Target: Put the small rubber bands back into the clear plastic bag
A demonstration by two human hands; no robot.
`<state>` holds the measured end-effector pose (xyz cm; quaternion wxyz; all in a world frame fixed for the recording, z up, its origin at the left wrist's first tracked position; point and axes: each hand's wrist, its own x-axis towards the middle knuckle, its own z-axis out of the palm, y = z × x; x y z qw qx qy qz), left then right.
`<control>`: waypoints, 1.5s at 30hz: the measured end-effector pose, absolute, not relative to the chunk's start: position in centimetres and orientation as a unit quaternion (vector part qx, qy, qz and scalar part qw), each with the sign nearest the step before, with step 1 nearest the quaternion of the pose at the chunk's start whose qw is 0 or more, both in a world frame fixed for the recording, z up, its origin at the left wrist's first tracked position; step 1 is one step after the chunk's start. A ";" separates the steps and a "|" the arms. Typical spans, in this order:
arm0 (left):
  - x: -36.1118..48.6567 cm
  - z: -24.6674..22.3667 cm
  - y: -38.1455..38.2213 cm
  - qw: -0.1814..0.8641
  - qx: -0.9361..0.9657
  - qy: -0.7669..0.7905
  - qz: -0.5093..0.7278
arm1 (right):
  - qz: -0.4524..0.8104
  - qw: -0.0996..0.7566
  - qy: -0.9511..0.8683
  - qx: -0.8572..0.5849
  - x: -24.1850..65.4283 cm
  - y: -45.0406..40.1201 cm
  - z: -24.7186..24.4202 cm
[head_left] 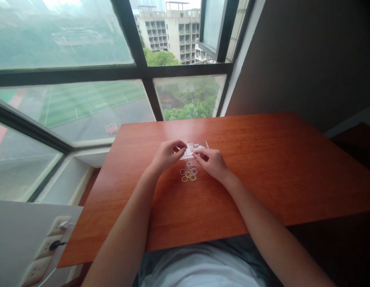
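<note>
A small clear plastic packet [199,145] with white marks lies between and just beyond my fingertips. My left hand [170,153] is at its left end, thumb and forefinger pinched together. From the right, my right hand [213,162] reaches in with its fingers also pinched, at the packet's near side. What either pinch holds is too small to make out. Just below my hands, several thin pale rings [193,178] lie in a loose cluster on the table, some overlapping. Neither hand touches them.
The reddish-brown wooden table [262,159] runs up to a dark-framed window [144,71]. A grey wall [298,59] rises behind its right side. Wall sockets [50,245] with plugs and cables are at the lower left, beside the table's edge.
</note>
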<state>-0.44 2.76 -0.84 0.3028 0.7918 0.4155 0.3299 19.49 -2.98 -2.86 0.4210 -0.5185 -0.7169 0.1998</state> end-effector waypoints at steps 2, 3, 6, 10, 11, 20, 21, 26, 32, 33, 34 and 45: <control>-0.1 -0.8 2.6 0.316 0.791 0.409 0.328 | 0.197 0.445 -0.697 -0.527 19.6 -2.9 -2.9; 0.0 -0.7 2.5 0.322 0.790 0.405 0.329 | 0.195 0.453 -0.688 -0.533 19.7 -2.8 -3.0; 0.4 -0.4 2.1 0.338 0.787 0.395 0.332 | 0.190 0.465 -0.670 -0.546 19.8 -2.7 -3.0; 1.1 -0.2 1.6 0.348 0.793 0.379 0.327 | 0.188 0.461 -0.671 -0.550 19.7 -2.7 -3.0; 1.3 -0.2 1.5 0.350 0.794 0.375 0.326 | 0.190 0.460 -0.672 -0.548 19.7 -2.7 -3.0; 2.5 -1.1 1.1 0.322 0.794 0.378 0.351 | 0.184 0.442 -0.683 -0.551 19.9 -2.6 -3.0; 2.5 -1.2 1.1 0.318 0.793 0.378 0.356 | 0.184 0.442 -0.683 -0.552 19.9 -2.6 -3.0; 2.7 -1.1 0.9 0.283 0.801 0.385 0.360 | 0.185 0.448 -0.683 -0.546 19.8 -2.6 -3.0; 1.7 -0.8 1.5 0.261 0.811 0.397 0.341 | 0.180 0.443 -0.683 -0.552 19.8 -2.7 -2.9; 1.4 -0.6 1.7 0.260 0.807 0.402 0.345 | 0.181 0.444 -0.683 -0.552 19.8 -2.7 -2.9; 1.0 -0.5 1.8 0.258 0.801 0.409 0.352 | 0.180 0.445 -0.683 -0.551 19.9 -2.7 -2.8; -1.3 0.0 3.1 0.224 0.769 0.460 0.383 | 0.178 0.444 -0.687 -0.548 20.0 -2.6 -3.0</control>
